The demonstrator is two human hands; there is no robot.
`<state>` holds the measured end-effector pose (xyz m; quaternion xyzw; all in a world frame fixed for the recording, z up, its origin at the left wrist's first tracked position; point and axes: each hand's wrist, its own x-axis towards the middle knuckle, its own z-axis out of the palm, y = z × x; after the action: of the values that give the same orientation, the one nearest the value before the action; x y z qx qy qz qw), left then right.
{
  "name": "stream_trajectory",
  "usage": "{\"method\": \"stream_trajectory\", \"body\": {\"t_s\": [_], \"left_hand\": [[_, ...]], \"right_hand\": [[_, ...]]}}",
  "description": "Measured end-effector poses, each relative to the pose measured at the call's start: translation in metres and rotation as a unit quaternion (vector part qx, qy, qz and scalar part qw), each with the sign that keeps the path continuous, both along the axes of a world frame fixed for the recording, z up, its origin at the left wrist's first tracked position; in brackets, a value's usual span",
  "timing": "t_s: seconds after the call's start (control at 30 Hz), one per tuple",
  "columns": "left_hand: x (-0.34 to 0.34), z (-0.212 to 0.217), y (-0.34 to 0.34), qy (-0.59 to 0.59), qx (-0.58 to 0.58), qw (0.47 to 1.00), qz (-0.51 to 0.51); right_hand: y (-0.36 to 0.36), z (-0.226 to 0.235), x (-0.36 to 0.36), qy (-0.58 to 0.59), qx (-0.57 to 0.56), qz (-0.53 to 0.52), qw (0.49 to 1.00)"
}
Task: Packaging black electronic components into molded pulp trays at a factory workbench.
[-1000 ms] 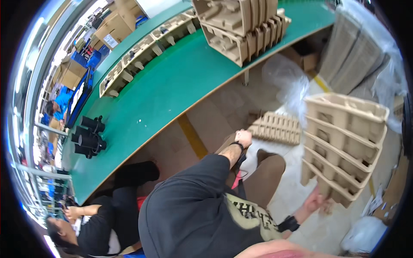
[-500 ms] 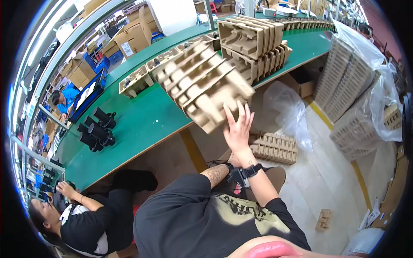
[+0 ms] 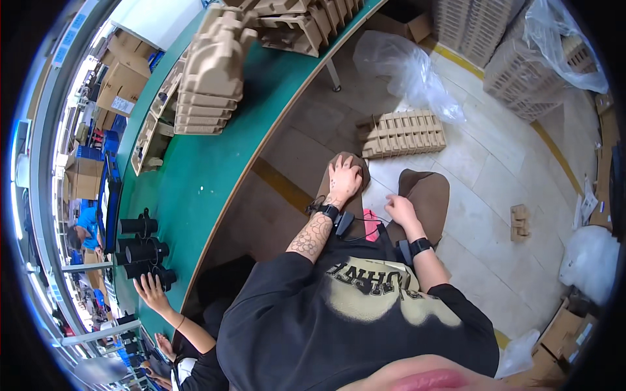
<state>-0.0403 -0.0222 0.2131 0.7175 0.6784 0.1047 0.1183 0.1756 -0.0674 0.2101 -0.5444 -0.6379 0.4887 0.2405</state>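
Left hand (image 3: pixel 344 179): on the left knee of the brown trousers (image 3: pixel 427 202), fingers slightly spread.
Right hand (image 3: pixel 402 210): by the right thigh, fingers curled; whether they pinch anything cannot be told.
Floor trays (image 3: pixel 407 133): brown stack lying just beyond the knees.
Bench trays (image 3: pixel 208 85): brown stack on the green bench (image 3: pixel 208 176).
Co-worker's hand (image 3: pixel 152 293): fingers spread, at the black cylinders (image 3: pixel 142 253).

Bright indoor light, white glare at left, shade beneath the green table (image 3: pixel 195 176); edges bend toward black corners.
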Motion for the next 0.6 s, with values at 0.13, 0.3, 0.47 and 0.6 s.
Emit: {"method": "stream_trajectory", "body": {"t_s": [0.13,0.3,0.47,0.6], "left_hand": [[-0.007,0.005,-0.005,-0.002,-0.022,1.000,0.014],[-0.007,0.007,-0.003,0.011,-0.023,1.000,0.015],[-0.006,0.007,-0.003,0.015,-0.013,1.000,0.007],[-0.006,0.008,0.000,0.017,-0.019,1.000,-0.004]], "right_hand": [[-0.006,-0.006,0.002,-0.206,0.010,0.122,0.971],[-0.003,0.002,-0.004,-0.163,-0.015,0.102,0.981],[-0.004,-0.002,0.000,-0.155,0.001,0.089,0.984],[-0.003,0.007,0.004,-0.143,-0.034,0.085,0.985]]}}
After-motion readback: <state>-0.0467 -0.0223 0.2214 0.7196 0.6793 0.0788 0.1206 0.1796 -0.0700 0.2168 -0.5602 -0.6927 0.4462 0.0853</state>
